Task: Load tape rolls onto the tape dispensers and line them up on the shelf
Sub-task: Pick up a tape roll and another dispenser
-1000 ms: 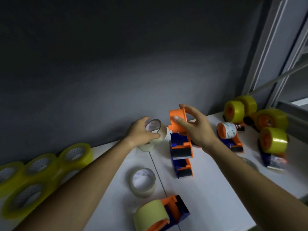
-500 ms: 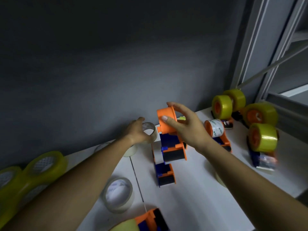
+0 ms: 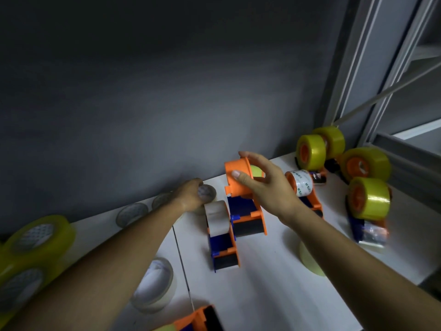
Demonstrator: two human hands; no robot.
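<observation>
Head view: right hand curled over the orange hub of an empty dispenser, thumb on the hub's face, fingers over its top, so grasping it. Dispenser standing on the white desk, blue body and orange frame below the hub. Just left of it, touching or nearly so, a second dispenser carrying a clear tape roll. Left hand at the desk's back edge by the grey wall, fingers bent round a small clear roll, gripping it. Two more clear rolls flat along the wall to the left; another flat near the left forearm. Yellow rolls stacked at far left. Loaded dispensers with yellow tape grouped at right; one with printed white tape just beside the right hand.
</observation>
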